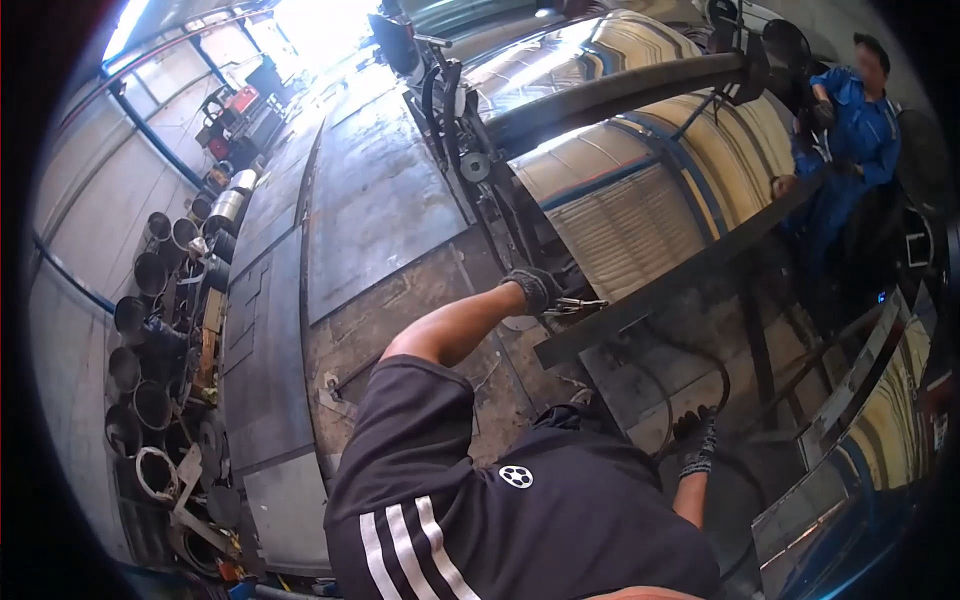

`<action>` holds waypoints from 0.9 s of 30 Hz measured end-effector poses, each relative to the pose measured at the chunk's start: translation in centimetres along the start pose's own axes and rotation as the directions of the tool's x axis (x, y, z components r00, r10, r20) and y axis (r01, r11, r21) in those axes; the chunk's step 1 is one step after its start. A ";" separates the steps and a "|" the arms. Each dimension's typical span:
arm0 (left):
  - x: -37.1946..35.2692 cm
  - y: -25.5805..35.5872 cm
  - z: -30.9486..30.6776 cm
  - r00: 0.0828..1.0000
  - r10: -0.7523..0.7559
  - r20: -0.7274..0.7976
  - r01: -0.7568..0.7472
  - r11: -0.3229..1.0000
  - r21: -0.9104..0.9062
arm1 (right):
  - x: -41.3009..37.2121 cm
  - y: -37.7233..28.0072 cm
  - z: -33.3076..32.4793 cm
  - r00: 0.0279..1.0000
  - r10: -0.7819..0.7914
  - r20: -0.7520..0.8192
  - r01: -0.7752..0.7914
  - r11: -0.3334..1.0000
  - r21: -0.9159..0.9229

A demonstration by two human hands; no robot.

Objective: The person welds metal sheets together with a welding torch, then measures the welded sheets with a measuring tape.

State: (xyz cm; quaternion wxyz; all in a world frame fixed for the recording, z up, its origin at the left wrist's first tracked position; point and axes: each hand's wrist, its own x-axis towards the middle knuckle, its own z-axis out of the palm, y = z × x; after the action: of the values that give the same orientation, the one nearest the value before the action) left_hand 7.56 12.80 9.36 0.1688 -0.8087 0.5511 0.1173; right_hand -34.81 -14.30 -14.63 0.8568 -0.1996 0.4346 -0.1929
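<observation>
A knitted work glove covers my left hand (535, 290), which is closed at the near end of the polished sheet. From its fingers sticks out a shiny pair of locking pliers (577, 305), at the end of a long dark metal bar (680, 268). The bar runs along the edge of the mirror-like metal sheet (640, 225). My right hand (697, 440), also gloved, hangs lower by my side with its fingers extended and apart, near a dark cable (722, 375).
A co-worker in blue (850, 135) stands at the bar's far end, gloved hands near it. A machine frame with a thick beam (610, 100) crosses over the sheet. Large steel plates (370, 190) lie at left. Metal rings (152, 405) line the wall; polished strips (830, 490) stand at right.
</observation>
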 end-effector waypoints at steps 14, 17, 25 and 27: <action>-16.8 2.8 8.7 0.846 -0.518 -0.130 0.402 0.778 -0.484 | -3.8 1.3 6.5 0.971 0.205 0.120 -0.173 0.957 -0.231; -16.8 2.9 10.2 0.761 -0.642 -0.093 0.522 0.691 -0.501 | -2.2 3.4 8.2 0.792 -0.069 0.606 0.472 0.700 -0.536; -13.8 2.6 9.8 0.617 -0.777 -0.120 0.190 0.296 -0.936 | -6.5 5.6 26.5 0.738 0.425 0.524 -0.367 0.905 -0.216; -13.7 2.0 12.9 0.610 -0.788 -0.084 0.215 0.267 -0.939 | -6.1 6.8 27.3 0.772 0.381 0.508 -0.359 0.922 -0.145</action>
State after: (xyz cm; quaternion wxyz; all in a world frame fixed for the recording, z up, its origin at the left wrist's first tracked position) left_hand 0.61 28.99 2.42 -0.3984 -0.9053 0.1259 0.0769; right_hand -14.65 -0.72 0.77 0.9595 -0.1721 0.2171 0.0502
